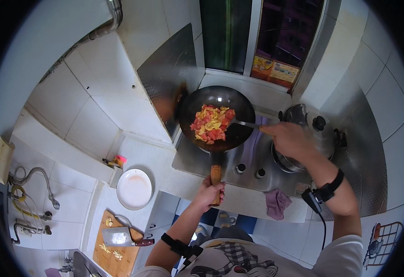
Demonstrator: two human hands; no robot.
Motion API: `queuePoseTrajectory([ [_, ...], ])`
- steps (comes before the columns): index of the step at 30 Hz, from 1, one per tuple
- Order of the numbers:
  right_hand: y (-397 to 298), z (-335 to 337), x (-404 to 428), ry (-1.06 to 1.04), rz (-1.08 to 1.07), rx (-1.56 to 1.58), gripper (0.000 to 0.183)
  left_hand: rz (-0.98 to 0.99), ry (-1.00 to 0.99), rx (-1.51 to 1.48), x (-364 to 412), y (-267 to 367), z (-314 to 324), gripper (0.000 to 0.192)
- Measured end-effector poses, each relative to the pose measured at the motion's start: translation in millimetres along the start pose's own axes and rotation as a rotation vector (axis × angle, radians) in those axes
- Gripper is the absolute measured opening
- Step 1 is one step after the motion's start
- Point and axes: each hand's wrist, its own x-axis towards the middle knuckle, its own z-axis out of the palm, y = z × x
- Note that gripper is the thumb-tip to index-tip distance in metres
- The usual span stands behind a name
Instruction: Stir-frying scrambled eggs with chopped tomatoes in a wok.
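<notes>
My left hand (209,194) grips the wooden handle (216,173) of a dark wok (236,138) on the left burner of the gas stove. Inside the wok lies a heap of tomato pieces and scrambled egg (211,124). With my right hand (291,142) I hold a metal spatula (247,123) by its wooden handle, and its blade touches the right side of the heap. The right hand is blurred and hangs in front of a lidded steel pot (304,116), hiding part of it.
Two black stove knobs (240,168) sit below the wok. A purple cloth (277,204) hangs over the counter's front edge. To the left are a white plate (134,189) and a wooden cutting board (113,258) bearing a cleaver (118,237) and chopped garlic (117,255). A sink (81,265) lies at bottom left.
</notes>
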Motion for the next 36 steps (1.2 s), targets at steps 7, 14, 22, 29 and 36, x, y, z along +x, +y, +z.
queuePoseTrajectory([
  [7,-11,-10,-5,-0.001,0.211,0.225,0.039,-0.012,0.011,-0.014,-4,1,-6,0.032],
  [14,-35,93,2,-0.034,0.335,0.530,0.043,-0.020,0.017,-0.004,-5,7,-1,0.032],
  [22,-34,116,25,0.140,0.278,0.466,0.044,-0.008,0.008,0.030,-8,10,-4,0.030],
  [29,-55,103,28,0.053,0.240,0.404,0.049,-0.024,0.052,0.109,-15,29,-26,0.038],
  [36,-59,125,-6,0.048,0.187,0.304,0.065,-0.027,0.004,0.119,-17,31,-32,0.042],
])
